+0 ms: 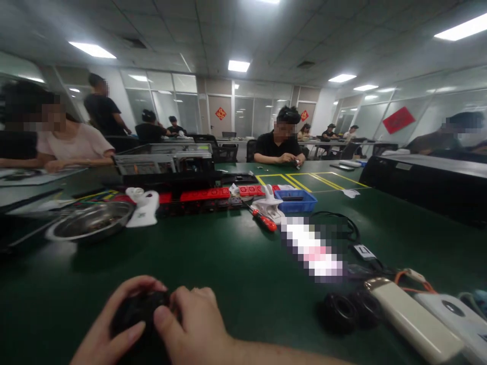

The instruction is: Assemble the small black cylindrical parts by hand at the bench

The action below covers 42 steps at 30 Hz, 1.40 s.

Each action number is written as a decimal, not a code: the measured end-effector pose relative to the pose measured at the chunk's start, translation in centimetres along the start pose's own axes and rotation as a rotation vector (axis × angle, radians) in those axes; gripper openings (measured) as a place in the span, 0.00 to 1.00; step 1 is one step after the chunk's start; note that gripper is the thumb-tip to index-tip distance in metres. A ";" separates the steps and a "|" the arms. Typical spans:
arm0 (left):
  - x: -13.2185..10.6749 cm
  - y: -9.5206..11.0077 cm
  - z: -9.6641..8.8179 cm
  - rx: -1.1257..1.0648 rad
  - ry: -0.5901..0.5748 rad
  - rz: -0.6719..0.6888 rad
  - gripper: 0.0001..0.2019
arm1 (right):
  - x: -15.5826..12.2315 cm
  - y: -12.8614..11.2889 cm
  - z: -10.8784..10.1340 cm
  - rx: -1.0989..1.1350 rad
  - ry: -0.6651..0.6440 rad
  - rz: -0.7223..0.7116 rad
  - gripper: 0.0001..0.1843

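In the lower left of the head view, my left hand [108,329] curls around a rounded black object [139,307], its thumb and fingers on opposite sides. My right hand [196,322] grips the same object from the right, thumb resting on top of it. Shadow and my fingers hide much of its form, so its exact kind does not show. Off to the right on the green table [213,263] lie two thick black rings [340,312] resembling ear pads or small tyres.
A red-handled screwdriver [264,220], a white clamp [269,205] and a blue basket [297,204] lie ahead. The metal bowl [57,234] stands left. On the right are a pixelated phone [312,248], black cable [352,228] and cream power bank [416,319]. A person [283,139] sits opposite.
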<state>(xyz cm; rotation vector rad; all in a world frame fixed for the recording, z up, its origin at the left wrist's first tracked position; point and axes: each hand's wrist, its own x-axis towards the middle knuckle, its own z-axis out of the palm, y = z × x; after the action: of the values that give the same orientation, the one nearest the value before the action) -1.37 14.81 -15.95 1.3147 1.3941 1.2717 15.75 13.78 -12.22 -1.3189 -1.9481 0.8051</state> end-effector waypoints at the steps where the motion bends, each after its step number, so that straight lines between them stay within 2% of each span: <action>1: -0.2 1.6 0.8 -0.046 -0.073 0.035 0.26 | 0.0 0.0 0.0 -0.019 0.003 -0.014 0.17; 4: -0.5 3.7 2.2 -0.129 -0.169 0.105 0.25 | 0.1 0.3 0.5 0.001 0.030 -0.032 0.20; 8: -0.6 3.6 2.4 -0.035 -0.239 0.120 0.18 | 0.3 0.8 1.1 0.089 0.116 -0.057 0.21; 12: -0.7 3.8 2.5 -0.018 -0.293 0.097 0.18 | 0.4 1.2 1.3 0.150 0.171 -0.036 0.20; 17: -0.8 3.9 2.3 -0.156 -0.289 -0.007 0.23 | 0.4 0.6 1.2 0.199 0.102 -0.117 0.19; 20: -1.0 3.2 1.7 -0.142 -0.225 -0.019 0.23 | -0.3 -0.5 1.7 0.132 0.110 -0.203 0.19; 24: -1.4 2.8 0.8 -0.129 -0.186 -0.072 0.22 | -1.5 -2.0 2.5 0.051 0.075 -0.302 0.24; 26: -1.6 3.0 0.4 -0.124 -0.175 -0.047 0.20 | -1.7 -2.3 2.4 0.062 0.110 -0.249 0.28; 29: -2.1 3.7 0.1 -0.079 -0.128 0.104 0.16 | -1.4 -2.0 1.7 0.117 0.181 -0.085 0.27; 33: -3.1 4.4 0.3 0.041 -0.119 0.253 0.16 | -1.3 -1.7 0.9 0.168 0.111 -0.024 0.23; 39: -3.9 4.7 0.9 0.047 -0.215 0.215 0.21 | -1.6 -1.7 1.1 0.286 0.098 -0.036 0.17; 42: -3.7 4.7 0.7 0.287 -0.324 0.205 0.26 | -1.4 -0.9 0.3 0.318 0.049 -0.093 0.17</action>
<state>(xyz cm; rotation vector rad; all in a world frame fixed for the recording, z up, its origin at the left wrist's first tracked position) 0.52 10.98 -11.71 1.8092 1.2647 0.9524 15.44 12.11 -11.88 -1.0425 -1.7434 0.9798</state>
